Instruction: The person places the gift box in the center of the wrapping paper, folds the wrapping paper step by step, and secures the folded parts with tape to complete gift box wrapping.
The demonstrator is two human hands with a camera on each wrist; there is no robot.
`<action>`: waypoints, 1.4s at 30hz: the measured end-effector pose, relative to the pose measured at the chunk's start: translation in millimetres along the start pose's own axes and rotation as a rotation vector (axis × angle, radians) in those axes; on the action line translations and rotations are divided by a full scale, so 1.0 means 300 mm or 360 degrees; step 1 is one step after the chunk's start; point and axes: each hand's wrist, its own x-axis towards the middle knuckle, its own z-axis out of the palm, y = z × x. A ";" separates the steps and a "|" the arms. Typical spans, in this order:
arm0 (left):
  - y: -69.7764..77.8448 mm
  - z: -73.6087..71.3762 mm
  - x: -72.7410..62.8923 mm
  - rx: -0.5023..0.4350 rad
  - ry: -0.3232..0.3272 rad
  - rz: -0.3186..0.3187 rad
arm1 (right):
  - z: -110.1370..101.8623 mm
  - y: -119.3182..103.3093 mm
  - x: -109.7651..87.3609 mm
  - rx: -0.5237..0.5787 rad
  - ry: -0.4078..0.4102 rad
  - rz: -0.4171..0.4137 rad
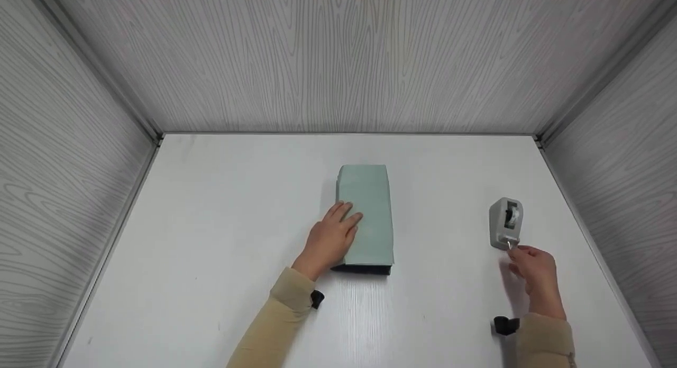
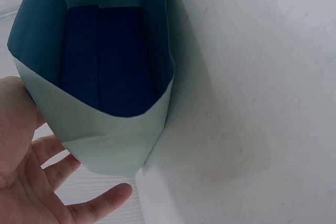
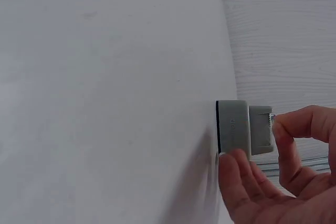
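Observation:
A light green paper sleeve (image 1: 369,209) lies on the white table, wrapped round a dark blue box (image 2: 123,61). The near end of the paper stands unfolded past the box, as the left wrist view shows. My left hand (image 1: 329,242) rests on the paper's left side with its fingers spread. Over on the right, a grey tape dispenser (image 1: 498,224) holds a small roll of clear tape (image 1: 512,215). My right hand (image 1: 535,267) pinches the tape's free end at the dispenser's cutting edge between thumb and forefinger. Its other fingers are near the dispenser's front, loosely bent.
The white table (image 1: 232,199) is bounded by a grey wood-grain back wall (image 1: 338,61) and side walls. Black wrist mounts (image 1: 506,325) sit at both sleeves. Between the paper-wrapped box and the dispenser lies a stretch of table surface.

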 end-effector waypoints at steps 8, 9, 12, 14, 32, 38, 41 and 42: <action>-0.001 -0.004 0.000 0.0007 -0.0005 -0.0003 | -0.017 -0.005 0.004 -0.0260 -0.0003 0.0001; -0.001 -0.005 0.000 0.0007 -0.0010 -0.0005 | -0.016 -0.006 0.005 -0.0293 0.0012 -0.0024; 0.000 -0.006 0.001 0.0006 -0.0022 -0.0013 | -0.014 -0.012 0.006 -0.0380 0.0069 -0.0086; 0.000 -0.004 0.001 0.0004 -0.0017 -0.0010 | -0.012 -0.017 0.005 -0.0415 0.0105 -0.0124; -0.002 -0.003 0.004 0.0014 0.0041 0.0004 | -0.043 -0.020 0.028 -0.0430 0.0005 -0.0022; 0.001 -0.006 0.001 0.0013 0.0040 0.0016 | -0.043 -0.030 0.003 -0.0393 -0.0322 -0.0043; 0.003 -0.006 -0.001 0.0011 0.0032 0.0013 | -0.021 -0.038 -0.018 -0.0405 -0.0423 -0.0128; 0.004 -0.006 -0.002 0.0013 0.0029 0.0013 | -0.011 -0.041 -0.023 -0.0421 -0.0448 -0.0157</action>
